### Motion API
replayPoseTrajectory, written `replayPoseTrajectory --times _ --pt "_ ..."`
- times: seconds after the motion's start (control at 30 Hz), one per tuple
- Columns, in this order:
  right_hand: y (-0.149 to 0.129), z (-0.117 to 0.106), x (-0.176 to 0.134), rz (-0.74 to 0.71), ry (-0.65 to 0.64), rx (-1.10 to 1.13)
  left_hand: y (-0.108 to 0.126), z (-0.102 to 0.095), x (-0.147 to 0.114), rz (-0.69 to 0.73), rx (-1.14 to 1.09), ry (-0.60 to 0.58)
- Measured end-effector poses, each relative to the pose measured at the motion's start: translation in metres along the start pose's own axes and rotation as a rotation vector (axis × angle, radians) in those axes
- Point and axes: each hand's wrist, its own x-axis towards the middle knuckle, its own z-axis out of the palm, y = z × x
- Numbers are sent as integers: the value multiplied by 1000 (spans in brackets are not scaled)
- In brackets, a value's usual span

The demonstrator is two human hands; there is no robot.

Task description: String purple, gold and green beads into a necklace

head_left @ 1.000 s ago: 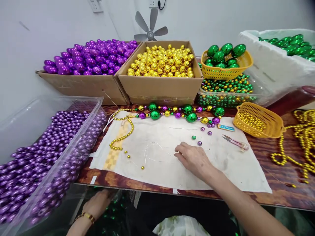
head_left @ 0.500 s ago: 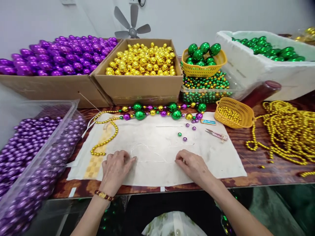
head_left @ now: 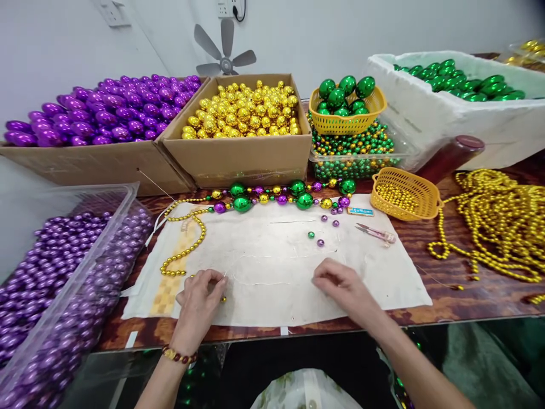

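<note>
My left hand [head_left: 201, 300] is over the left part of the white cloth [head_left: 264, 301], thumb and forefinger pinched on a fine white thread [head_left: 264, 283] that runs rightward over the cloth. A small gold bead [head_left: 223, 299] shows just under those fingers. Behind the hand, a gold bead strand [head_left: 198, 241] curves down toward it. My right hand [head_left: 346, 287] rests at the cloth's right, fingers curled together; anything in them is hidden. Farther back lie a long needle [head_left: 292, 221], loose purple beads [head_left: 321, 242], a green bead [head_left: 311, 234] and thread snips [head_left: 375, 233].
Across the back stand boxes of purple beads [head_left: 114, 116] and gold beads [head_left: 251, 111], a yellow basket [head_left: 347, 122] and a white foam box [head_left: 460, 128]. A clear bin [head_left: 123, 250] flanks the left. At right are a smaller basket [head_left: 419, 196] and piled gold strands [head_left: 502, 221].
My left thumb and forefinger have closed into a pinch, and a gold bead now shows beneath them. My right hand has shifted slightly right. The camera view has tilted a little.
</note>
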Motion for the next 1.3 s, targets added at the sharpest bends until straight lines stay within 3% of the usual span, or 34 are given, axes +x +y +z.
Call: replayPoseTrajectory --times 0.1,0.27,0.33,0.43,0.5,0.57,0.63,0.73,0.83,0.9,1.07,1.3 --pt "-7 -52 -14 6 181 436 -5 -2 -5 104 -74 52" --pt "-20 -116 -50 39 474 839 -2 4 -9 318 -11 31" --pt "-17 -130 -62 110 629 893 0 6 -9 339 47 -15" --pt "-1 -152 -74 26 794 968 0 3 -5 335 114 -59" --pt "10 -165 -81 -67 861 988 2 -2 3 310 138 -27" --pt "16 -172 -85 -14 831 841 15 -4 15 312 117 39" --pt "18 -165 -85 116 644 580 41 0 29 379 53 78" --pt "22 -132 -74 209 347 334 99 21 55 533 -11 10" --pt "33 -94 -60 197 286 410 152 50 85 562 24 -23" --pt "43 -75 -55 207 291 549 175 67 104 562 41 -1" --pt "66 -54 -56 330 419 866 191 88 134 562 75 11" --pt "72 -42 -57 381 477 929 186 94 157 623 97 -68"
